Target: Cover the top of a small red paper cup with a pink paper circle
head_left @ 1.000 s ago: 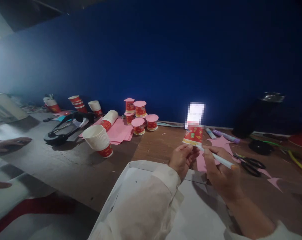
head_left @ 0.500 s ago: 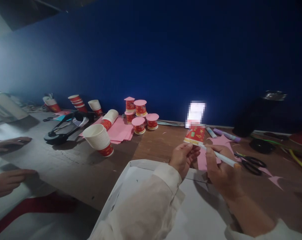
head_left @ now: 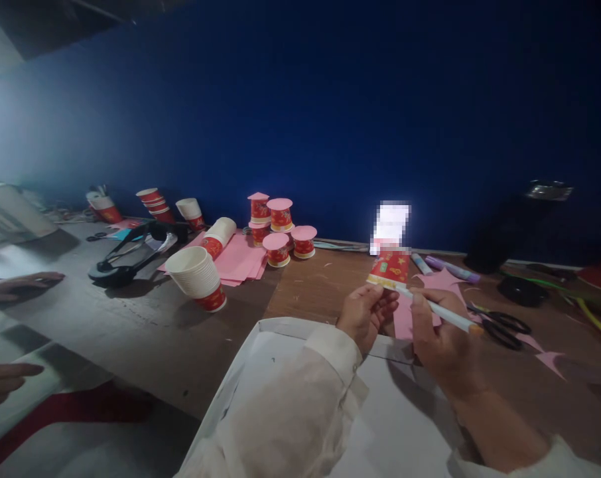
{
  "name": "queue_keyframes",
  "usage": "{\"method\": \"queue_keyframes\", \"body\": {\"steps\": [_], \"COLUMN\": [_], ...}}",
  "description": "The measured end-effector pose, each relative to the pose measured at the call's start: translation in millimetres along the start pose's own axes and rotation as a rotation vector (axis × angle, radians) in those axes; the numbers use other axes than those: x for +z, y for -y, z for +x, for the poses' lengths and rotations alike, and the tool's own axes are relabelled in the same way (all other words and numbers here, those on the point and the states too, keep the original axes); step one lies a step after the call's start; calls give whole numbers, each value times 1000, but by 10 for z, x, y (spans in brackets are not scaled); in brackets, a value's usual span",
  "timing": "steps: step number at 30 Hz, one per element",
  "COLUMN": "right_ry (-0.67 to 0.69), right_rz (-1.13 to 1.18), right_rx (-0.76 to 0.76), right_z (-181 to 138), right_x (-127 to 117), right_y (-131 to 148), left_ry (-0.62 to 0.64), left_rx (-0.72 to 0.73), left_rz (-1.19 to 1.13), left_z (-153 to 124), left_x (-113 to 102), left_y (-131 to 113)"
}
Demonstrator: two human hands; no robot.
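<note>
My left hand (head_left: 367, 315) is closed on the lower rim of a red patterned paper cup (head_left: 389, 267), held upside down above the table. A white marker (head_left: 452, 317) with an orange end is gripped in my right hand (head_left: 442, 345). Its tip meets the cup's yellowish rim. Under the hands lies a strip of pink paper (head_left: 402, 318), partly hidden. Right of them are pink paper offcuts (head_left: 442, 282) and black-handled scissors (head_left: 504, 325). Behind the cup stands a bright, blurred-out screen (head_left: 393, 222).
In front of me sits a white shallow box (head_left: 275, 352). To the left are stacked paper cups (head_left: 196, 275), pink sheets (head_left: 235, 262), several red cups with pink discs (head_left: 280, 216) and a black headset-like frame (head_left: 126, 255). Another person's hands (head_left: 24, 285) rest at far left. Markers (head_left: 452, 269) lie right.
The other person's nearer hand has drawn back to the left. My hands, the cup and the marker have barely moved.
</note>
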State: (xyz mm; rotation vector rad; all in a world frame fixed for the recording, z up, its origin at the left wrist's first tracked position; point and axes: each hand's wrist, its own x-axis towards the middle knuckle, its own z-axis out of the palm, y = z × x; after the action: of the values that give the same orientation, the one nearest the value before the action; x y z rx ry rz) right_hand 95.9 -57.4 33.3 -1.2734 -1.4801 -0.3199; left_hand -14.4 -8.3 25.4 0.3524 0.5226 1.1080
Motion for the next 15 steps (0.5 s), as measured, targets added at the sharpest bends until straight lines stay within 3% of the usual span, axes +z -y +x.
{"method": "queue_keyframes", "body": {"steps": [15], "right_ry": [8], "right_rz": [23], "right_rx": [22], "right_z": [-43], "right_x": [35], "right_y": [-6], "left_ry": [24], "left_rx": [6], "left_rz": [-14], "left_z": [-2], "left_x": [-2], "left_y": [18]}}
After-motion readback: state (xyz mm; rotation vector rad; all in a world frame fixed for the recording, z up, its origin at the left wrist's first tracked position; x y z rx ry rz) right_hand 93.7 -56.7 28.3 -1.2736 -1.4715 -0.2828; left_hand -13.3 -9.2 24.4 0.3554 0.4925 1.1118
